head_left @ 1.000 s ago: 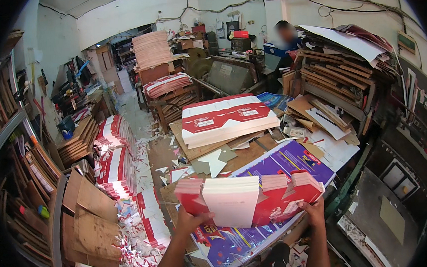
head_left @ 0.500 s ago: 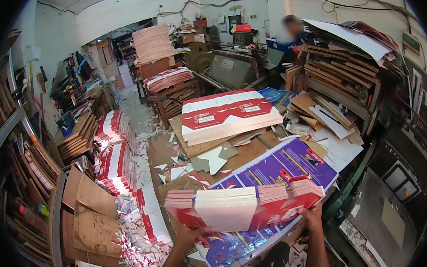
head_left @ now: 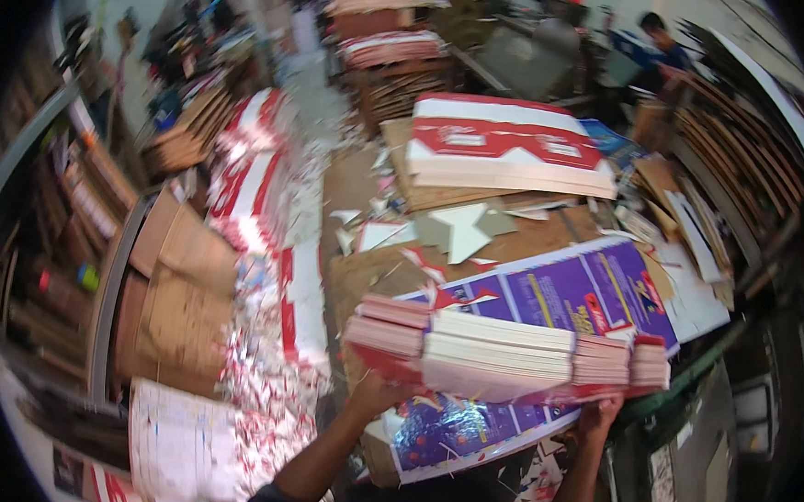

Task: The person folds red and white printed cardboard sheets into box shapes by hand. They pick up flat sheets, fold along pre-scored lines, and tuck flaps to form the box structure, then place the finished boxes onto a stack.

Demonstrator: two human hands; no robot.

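Both my hands carry a thick stack of red and white printed cardboard blanks point(head_left: 502, 354), held above the bench with its notched cut edges facing up. My left hand point(head_left: 379, 394) grips the stack's lower left side; its fingertips go out of sight under the blanks. At the lower right end, my right hand point(head_left: 601, 416) is closed on the same stack. Below it lies a purple printed sheet point(head_left: 546, 297) on the bench. Farther back on the bench rests a larger pile of red and white printed sheets point(head_left: 509, 152).
White and grey offcuts point(head_left: 463, 232) lie on the wooden bench. Left of it, paper scraps point(head_left: 272, 418) cover the floor beside stacked red and white blanks point(head_left: 245, 191) and brown boards point(head_left: 186, 321). Another person point(head_left: 667, 56) is at the back right, near piled boards point(head_left: 730, 151).
The stack in my hands has tipped, showing more of its cut edges and less of its printed face. My view has shifted, so the scene sits farther right and higher.
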